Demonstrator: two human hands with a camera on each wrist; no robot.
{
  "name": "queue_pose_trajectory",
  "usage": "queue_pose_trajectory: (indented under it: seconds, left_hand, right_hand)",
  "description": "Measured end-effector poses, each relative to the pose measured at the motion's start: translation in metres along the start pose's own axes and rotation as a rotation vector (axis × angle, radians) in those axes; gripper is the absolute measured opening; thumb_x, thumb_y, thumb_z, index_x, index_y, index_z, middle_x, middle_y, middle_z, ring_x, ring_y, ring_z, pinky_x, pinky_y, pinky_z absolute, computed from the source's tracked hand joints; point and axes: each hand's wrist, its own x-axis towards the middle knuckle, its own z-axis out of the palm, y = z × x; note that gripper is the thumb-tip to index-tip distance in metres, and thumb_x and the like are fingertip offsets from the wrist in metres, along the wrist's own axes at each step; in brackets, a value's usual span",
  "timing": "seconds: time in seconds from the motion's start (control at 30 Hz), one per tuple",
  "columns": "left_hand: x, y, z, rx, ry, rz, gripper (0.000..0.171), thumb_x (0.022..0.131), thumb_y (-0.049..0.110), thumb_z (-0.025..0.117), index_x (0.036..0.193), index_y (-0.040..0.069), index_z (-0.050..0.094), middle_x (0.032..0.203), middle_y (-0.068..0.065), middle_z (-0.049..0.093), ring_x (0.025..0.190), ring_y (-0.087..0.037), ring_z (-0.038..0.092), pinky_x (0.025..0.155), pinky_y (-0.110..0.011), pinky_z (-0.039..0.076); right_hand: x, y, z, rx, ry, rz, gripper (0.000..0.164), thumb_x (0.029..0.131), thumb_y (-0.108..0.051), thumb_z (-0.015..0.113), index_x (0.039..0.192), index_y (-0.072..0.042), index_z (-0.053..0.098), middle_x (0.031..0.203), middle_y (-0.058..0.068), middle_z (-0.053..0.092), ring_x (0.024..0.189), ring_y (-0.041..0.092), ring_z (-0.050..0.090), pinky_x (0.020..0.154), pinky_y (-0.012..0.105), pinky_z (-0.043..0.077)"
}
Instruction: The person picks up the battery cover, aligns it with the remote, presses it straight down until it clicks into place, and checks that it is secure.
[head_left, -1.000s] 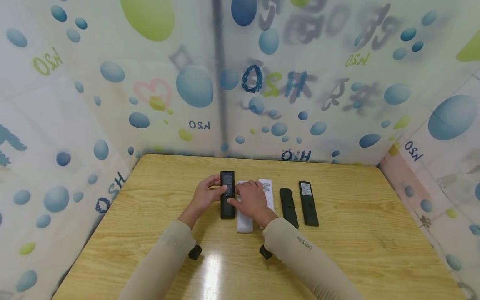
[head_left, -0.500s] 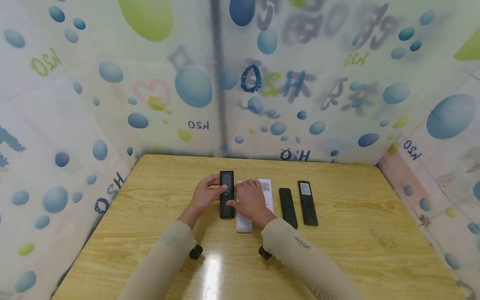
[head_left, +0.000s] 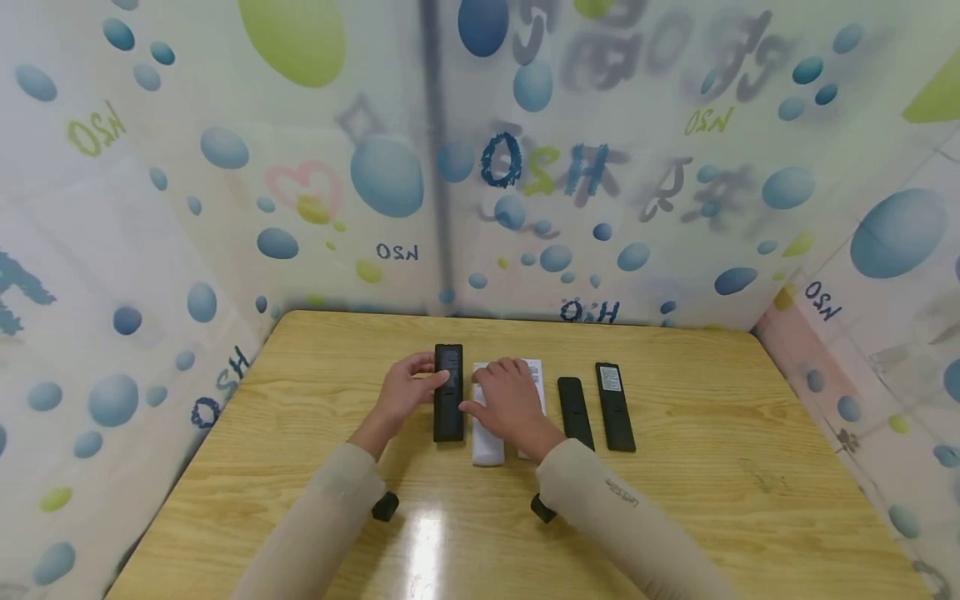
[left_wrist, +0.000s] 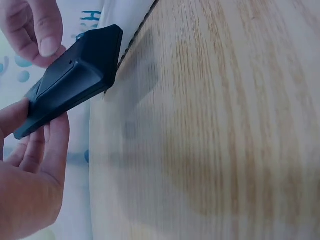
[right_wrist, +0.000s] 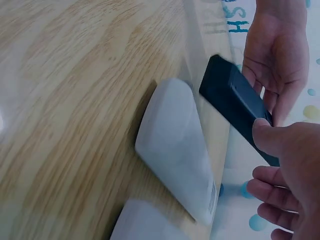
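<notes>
My left hand (head_left: 399, 395) grips a black remote control (head_left: 448, 410) by its left edge, thumb on top and fingers beneath. The remote lies back side up, with a printed label on its far half, and is held above the table. In the left wrist view, the same black remote (left_wrist: 75, 75) casts a shadow on the wood. My right hand (head_left: 512, 403) is just right of the remote, over two white remotes, with loosely bent fingers that hold nothing. Its thumb is close to the black remote; the right wrist view does not show clearly whether they touch.
One white remote (head_left: 489, 448) and a second white remote (head_left: 534, 373) lie side by side, partly hidden under my right hand. Further right are a black remote (head_left: 575, 410) and another black remote (head_left: 617, 408) with a white label. A patterned wall stands behind the wooden table (head_left: 720, 467).
The black remote has shifted slightly left with my left hand. My right thumb, which was on its right edge, now shows a narrow gap from it in the head view.
</notes>
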Motion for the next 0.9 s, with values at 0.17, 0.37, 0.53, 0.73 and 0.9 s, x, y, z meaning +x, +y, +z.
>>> queue_pose_trajectory:
  seconds: [0.17, 0.37, 0.53, 0.73, 0.9]
  left_hand:
    - [-0.001, -0.002, -0.001, 0.052, 0.017, -0.054, 0.044, 0.092, 0.016, 0.068, 0.131, 0.001, 0.056, 0.121, -0.02, 0.057, 0.087, -0.017, 0.065, 0.077, -0.036, 0.06]
    - [-0.002, -0.011, 0.001, 0.13, 0.035, -0.097, 0.041, 0.091, 0.017, 0.069, 0.127, -0.001, 0.059, 0.116, -0.019, 0.062, 0.087, -0.018, 0.065, 0.075, -0.034, 0.059]
    - [-0.002, -0.017, 0.002, 0.14, 0.021, -0.128, 0.043, 0.091, 0.016, 0.068, 0.128, -0.003, 0.058, 0.12, -0.022, 0.062, 0.089, -0.019, 0.066, 0.075, -0.036, 0.06]
    - [-0.003, -0.022, 0.004, 0.257, 0.062, -0.15, 0.045, 0.091, 0.019, 0.069, 0.129, -0.003, 0.058, 0.12, -0.023, 0.064, 0.087, -0.02, 0.067, 0.069, -0.034, 0.061]
    - [-0.006, -0.02, 0.007, 0.371, 0.104, -0.13, 0.044, 0.09, 0.022, 0.07, 0.127, 0.0, 0.06, 0.117, -0.02, 0.066, 0.083, -0.023, 0.069, 0.061, -0.033, 0.06]
  right_hand:
    - [-0.005, 0.008, -0.004, -0.011, 0.013, -0.004, 0.046, 0.09, -0.054, 0.062, 0.12, -0.019, 0.065, 0.121, 0.001, 0.065, 0.119, 0.024, 0.052, 0.111, 0.047, 0.034]
    - [-0.011, 0.018, -0.006, -0.038, -0.005, 0.012, 0.048, 0.09, -0.056, 0.061, 0.122, -0.021, 0.063, 0.127, 0.001, 0.063, 0.123, 0.024, 0.05, 0.111, 0.047, 0.034]
    - [-0.012, 0.024, -0.004, -0.059, -0.027, 0.043, 0.05, 0.089, -0.058, 0.061, 0.123, -0.021, 0.063, 0.128, 0.0, 0.063, 0.126, 0.023, 0.049, 0.112, 0.046, 0.033]
    - [-0.015, 0.028, -0.006, -0.021, -0.021, 0.052, 0.052, 0.088, -0.056, 0.064, 0.124, -0.018, 0.063, 0.129, 0.002, 0.063, 0.126, 0.025, 0.05, 0.113, 0.048, 0.032]
    - [-0.018, 0.033, -0.007, -0.03, -0.017, 0.051, 0.051, 0.088, -0.055, 0.064, 0.124, -0.019, 0.063, 0.128, 0.001, 0.063, 0.125, 0.024, 0.05, 0.112, 0.047, 0.033]
